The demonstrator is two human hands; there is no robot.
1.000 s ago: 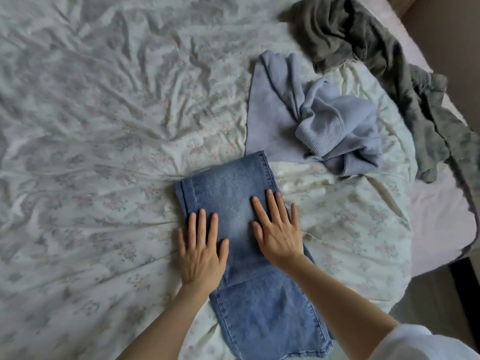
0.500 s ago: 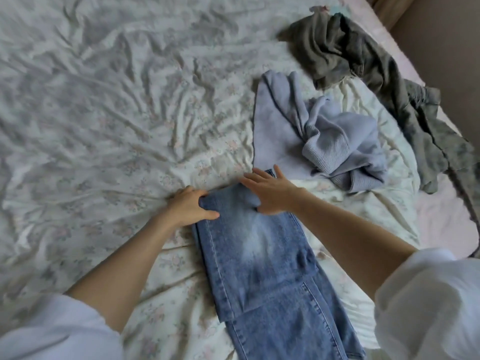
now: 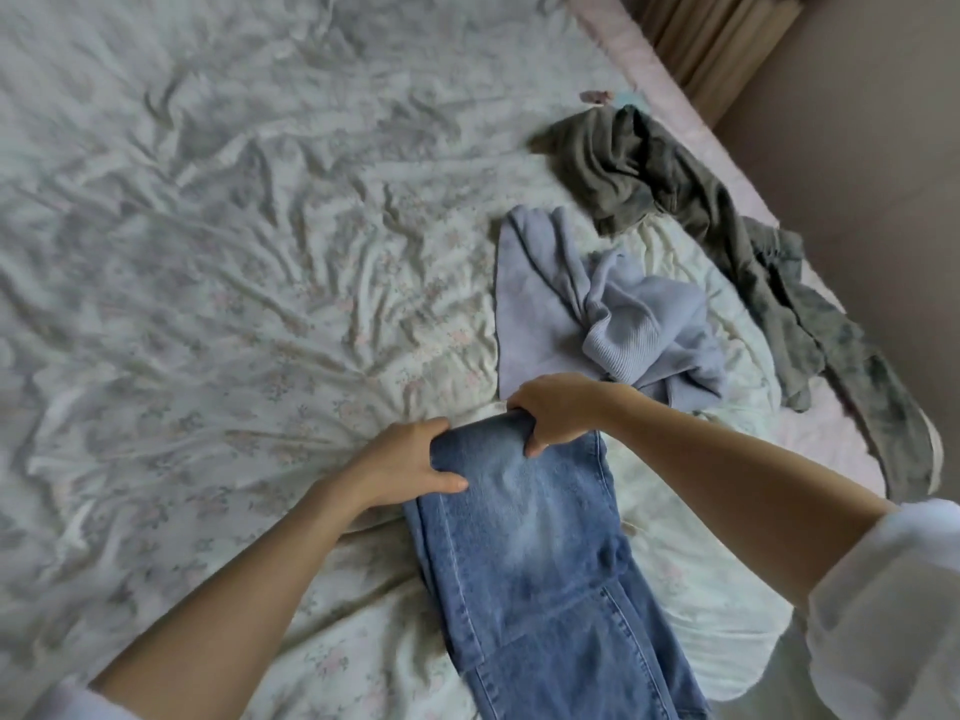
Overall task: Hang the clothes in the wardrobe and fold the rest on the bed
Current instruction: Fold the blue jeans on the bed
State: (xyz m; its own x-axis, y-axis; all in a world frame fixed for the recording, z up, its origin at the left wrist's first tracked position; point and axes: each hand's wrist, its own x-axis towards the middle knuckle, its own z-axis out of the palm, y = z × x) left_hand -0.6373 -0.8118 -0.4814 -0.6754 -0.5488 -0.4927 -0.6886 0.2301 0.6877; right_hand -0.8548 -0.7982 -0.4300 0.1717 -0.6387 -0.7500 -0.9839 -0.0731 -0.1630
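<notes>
Denim jeans (image 3: 524,553), both hands gripping far end

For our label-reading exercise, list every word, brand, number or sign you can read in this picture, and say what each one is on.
None: no readable text shows anywhere in this view.
Blue jeans, gripped by the left hand and right hand: no tag or patch visible.
Lilac ribbed sweater and grey-green garment: no labels showing.
Bed sheet: only a faint floral print.

Both arms reach forward, left hand (image 3: 402,462) and right hand (image 3: 556,410) each curled in a grip.
</notes>
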